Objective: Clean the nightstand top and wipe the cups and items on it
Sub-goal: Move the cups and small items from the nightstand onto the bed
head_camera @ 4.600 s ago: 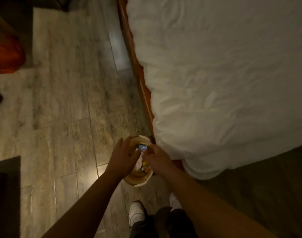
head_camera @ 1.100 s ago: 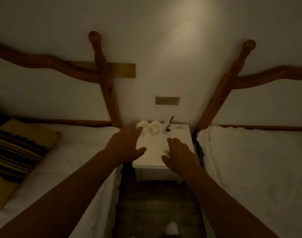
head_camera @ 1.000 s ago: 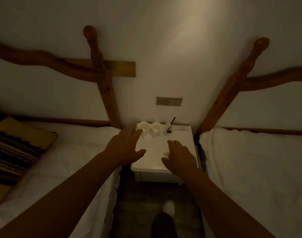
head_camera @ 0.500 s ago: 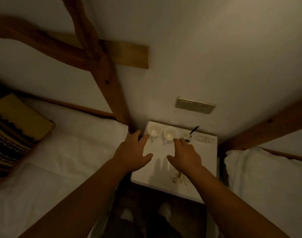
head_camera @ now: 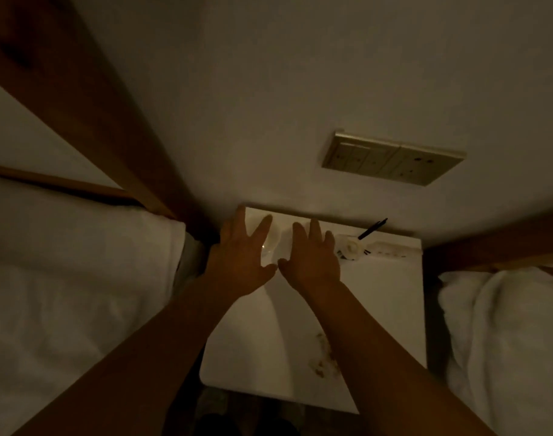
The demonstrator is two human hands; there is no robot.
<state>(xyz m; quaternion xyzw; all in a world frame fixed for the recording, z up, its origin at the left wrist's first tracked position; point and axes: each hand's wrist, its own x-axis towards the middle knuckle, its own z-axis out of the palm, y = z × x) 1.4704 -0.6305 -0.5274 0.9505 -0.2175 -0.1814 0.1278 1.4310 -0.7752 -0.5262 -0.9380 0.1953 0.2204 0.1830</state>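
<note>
A white nightstand (head_camera: pixel 385 303) stands between two beds against the wall. Two white cups sit at its back left; the left cup (head_camera: pixel 271 243) shows between my hands, the other is mostly hidden under my right hand. My left hand (head_camera: pixel 237 262) hovers open over the back left corner, fingers spread. My right hand (head_camera: pixel 312 259) is open beside it, above the second cup. A small clear holder (head_camera: pixel 350 247) with a black pen (head_camera: pixel 372 228) stands to the right. Brown crumbs or stains (head_camera: pixel 325 357) mark the front of the top.
White-sheeted beds flank the nightstand, the left bed (head_camera: pixel 64 294) and the right bed (head_camera: pixel 504 325). A wooden headboard post (head_camera: pixel 89 114) rises at the left. A switch and socket panel (head_camera: pixel 391 160) is on the wall above. A white remote-like strip (head_camera: pixel 391 251) lies at the back right.
I have come closer and lean over the nightstand. Both open hands have moved forward to the cups at the back left.
</note>
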